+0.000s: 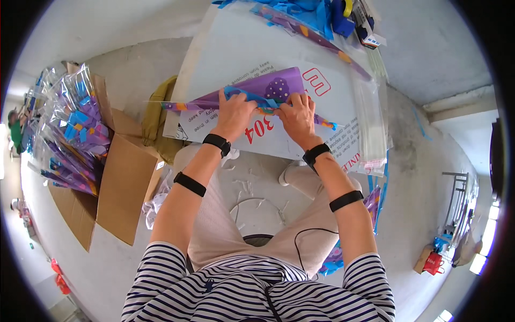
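A purple bundle with a blue strip lies on the white board, upper centre of the frame, pinched by the left hand and right hand. Another long bundle lies above, near blue ribbons at the top edge; clear sleeves line the board's right side; at left stands a stuffed cardboard box, with olive cloth between it and the board

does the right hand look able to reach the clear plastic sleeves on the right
Probably yes: the right hand is busy at the purple printed sheet, but nothing visible blocks its way to the clear plastic sleeves.
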Motion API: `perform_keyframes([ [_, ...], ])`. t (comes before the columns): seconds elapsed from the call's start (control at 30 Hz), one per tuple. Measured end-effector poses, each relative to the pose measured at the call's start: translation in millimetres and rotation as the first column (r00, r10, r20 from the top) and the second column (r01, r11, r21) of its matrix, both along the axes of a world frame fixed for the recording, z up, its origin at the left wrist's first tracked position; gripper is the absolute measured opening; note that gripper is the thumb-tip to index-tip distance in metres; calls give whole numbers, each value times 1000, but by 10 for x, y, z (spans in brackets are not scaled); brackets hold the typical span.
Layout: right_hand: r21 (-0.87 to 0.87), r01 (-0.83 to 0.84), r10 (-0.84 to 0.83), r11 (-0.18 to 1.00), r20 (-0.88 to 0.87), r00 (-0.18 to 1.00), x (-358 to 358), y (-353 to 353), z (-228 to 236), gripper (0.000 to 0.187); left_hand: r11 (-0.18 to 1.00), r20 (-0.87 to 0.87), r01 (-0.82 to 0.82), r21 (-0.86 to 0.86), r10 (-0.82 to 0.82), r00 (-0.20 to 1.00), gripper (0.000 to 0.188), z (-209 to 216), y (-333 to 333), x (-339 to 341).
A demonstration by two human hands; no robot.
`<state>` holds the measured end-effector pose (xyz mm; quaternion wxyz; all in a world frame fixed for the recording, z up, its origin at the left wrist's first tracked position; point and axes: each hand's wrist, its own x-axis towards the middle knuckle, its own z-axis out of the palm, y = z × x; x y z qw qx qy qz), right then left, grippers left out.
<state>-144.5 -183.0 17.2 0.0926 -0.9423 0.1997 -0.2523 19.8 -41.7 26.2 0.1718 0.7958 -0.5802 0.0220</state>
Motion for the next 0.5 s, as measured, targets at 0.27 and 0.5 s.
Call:
perform_keyframes([
  [0.27, 69, -74, 77, 995, -42, 996, 95, -159, -93, 15, 998, -6, -61, 25, 61, 998, 17, 25, -128, 88],
  [0.5, 92, -60, 68, 994, -93, 993, 132, -231, -129, 15, 993, -62, -82, 81, 87, 994, 23, 110, -258, 135],
])
